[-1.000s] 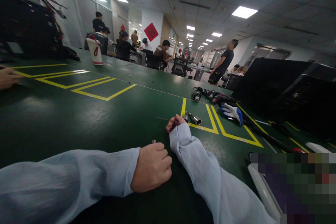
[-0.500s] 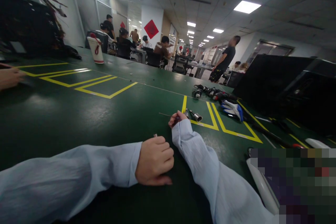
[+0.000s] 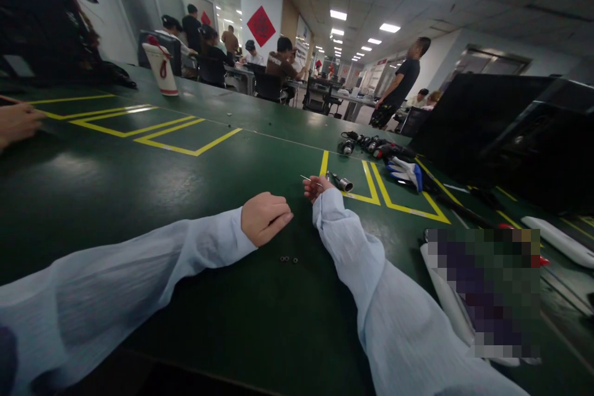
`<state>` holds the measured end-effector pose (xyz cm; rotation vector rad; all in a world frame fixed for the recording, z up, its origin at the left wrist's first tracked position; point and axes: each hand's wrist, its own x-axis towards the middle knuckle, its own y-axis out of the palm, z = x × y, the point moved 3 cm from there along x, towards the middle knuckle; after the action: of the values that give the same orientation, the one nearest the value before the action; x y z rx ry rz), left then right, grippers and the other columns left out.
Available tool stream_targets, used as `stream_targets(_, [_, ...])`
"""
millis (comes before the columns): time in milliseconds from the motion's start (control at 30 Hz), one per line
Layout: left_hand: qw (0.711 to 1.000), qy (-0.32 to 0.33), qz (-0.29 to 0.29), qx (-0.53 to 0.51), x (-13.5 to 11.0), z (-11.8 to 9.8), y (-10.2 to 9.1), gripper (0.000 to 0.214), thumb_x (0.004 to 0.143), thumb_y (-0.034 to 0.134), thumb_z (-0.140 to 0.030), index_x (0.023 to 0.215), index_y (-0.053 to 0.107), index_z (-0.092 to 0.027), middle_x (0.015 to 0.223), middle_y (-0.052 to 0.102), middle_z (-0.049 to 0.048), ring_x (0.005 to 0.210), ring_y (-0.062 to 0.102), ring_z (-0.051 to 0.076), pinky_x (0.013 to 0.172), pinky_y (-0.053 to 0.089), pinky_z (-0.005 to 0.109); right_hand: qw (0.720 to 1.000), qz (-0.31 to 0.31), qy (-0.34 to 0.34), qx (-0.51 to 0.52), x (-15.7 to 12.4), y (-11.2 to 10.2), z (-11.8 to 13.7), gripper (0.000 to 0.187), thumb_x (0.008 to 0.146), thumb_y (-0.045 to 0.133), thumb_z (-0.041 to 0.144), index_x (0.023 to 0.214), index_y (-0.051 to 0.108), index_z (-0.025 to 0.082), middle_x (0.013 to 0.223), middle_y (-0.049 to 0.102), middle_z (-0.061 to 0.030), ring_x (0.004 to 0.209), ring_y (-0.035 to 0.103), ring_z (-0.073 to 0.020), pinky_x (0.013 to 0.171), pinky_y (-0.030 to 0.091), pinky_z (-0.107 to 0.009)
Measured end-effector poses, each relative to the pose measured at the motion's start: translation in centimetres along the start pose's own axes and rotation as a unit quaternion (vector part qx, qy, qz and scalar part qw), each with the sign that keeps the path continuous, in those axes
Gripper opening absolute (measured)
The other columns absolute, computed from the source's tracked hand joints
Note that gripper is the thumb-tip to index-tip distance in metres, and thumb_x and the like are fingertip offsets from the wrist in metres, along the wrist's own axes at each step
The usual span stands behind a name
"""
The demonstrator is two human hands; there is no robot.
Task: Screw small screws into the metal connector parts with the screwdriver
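My left hand is closed with the fingers curled under, its back toward me, just above the green table. Whatever those fingers hold is hidden. My right hand lies farther off and to the right, pinching a thin metal rod whose tip sticks out to the left. Three small dark ring-shaped pieces rest on the table, nearer to me than my left hand. Just beyond my right hand are shiny metal cylindrical parts, within a yellow-taped outline.
Corded tools and a blue-and-white glove lie at the back right, near a large black case. A white cup stands at the back left. Another person's hand is at the left edge. Several people work beyond the table.
My left hand has moved away from me, and the three ring-shaped pieces now show. The metal bit that stuck up behind it is no longer visible. The rod in my right hand has turned.
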<state>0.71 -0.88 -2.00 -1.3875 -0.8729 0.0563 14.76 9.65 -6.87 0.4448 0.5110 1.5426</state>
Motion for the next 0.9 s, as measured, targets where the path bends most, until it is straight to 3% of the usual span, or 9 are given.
stream_targets(167, [0.999, -0.019, 0.005, -0.025, 0.0, -0.1, -0.1, 0.039, 0.087, 0.024, -0.03, 0.066, 0.052, -0.014, 0.061, 0.052, 0.0029, 0.058, 0.049, 0.013, 0.057, 0.034, 0.026, 0.996, -0.053, 0.042, -0.057, -1.4, -0.2, 0.4, 0.024, 0.08, 0.047, 0.011, 0.057, 0.054, 0.014, 0.04, 0.06, 0.0011, 0.033, 0.05, -0.0078, 0.037, 0.04, -0.018])
stream_targets(300, [0.996, -0.066, -0.007, -0.062, -0.1, 0.0, -0.1, 0.04, 0.087, 0.026, -0.034, 0.066, 0.052, -0.014, 0.06, 0.05, 0.0016, 0.056, 0.047, 0.012, 0.058, 0.036, 0.025, 0.992, -0.053, -0.013, -0.116, -3.9, -0.5, 1.1, 0.034, 0.077, 0.055, 0.026, 0.046, 0.049, 0.015, 0.032, 0.054, 0.0029, 0.026, 0.044, -0.007, 0.03, 0.032, -0.017])
stream_targets(500, [0.989, -0.117, -0.019, -0.09, -0.2, 0.4, -0.1, 0.037, 0.084, 0.031, -0.038, 0.067, 0.054, -0.014, 0.059, 0.049, 0.0007, 0.057, 0.046, 0.013, 0.056, 0.037, 0.024, 0.991, -0.037, -0.038, -0.126, -6.5, 0.0, 1.3, 0.043, 0.082, 0.045, 0.027, 0.039, 0.042, 0.017, 0.026, 0.046, 0.0041, 0.021, 0.037, -0.006, 0.026, 0.024, -0.018])
stream_targets(767, [0.98, -0.161, -0.049, -0.104, -0.3, 1.4, 0.3, 0.029, 0.077, 0.041, -0.039, 0.073, 0.055, -0.013, 0.07, 0.055, 0.0043, 0.066, 0.052, 0.016, 0.063, 0.042, 0.029, 0.995, -0.051, 0.001, -0.086, -8.7, 0.1, 1.1, 0.025, 0.082, 0.047, 0.031, 0.066, 0.058, 0.016, 0.043, 0.061, 0.0039, 0.034, 0.049, -0.0062, 0.038, 0.038, -0.017])
stream_targets(900, [0.978, -0.164, -0.069, -0.11, -0.4, 1.7, 0.3, 0.021, 0.072, 0.043, -0.03, 0.079, 0.055, -0.014, 0.076, 0.055, 0.0044, 0.073, 0.053, 0.018, 0.071, 0.043, 0.032, 0.993, -0.043, 0.041, -0.099, -9.5, 0.3, 1.0, 0.025, 0.08, 0.05, 0.027, 0.061, 0.059, 0.015, 0.05, 0.064, 0.0015, 0.04, 0.053, -0.007, 0.043, 0.041, -0.019])
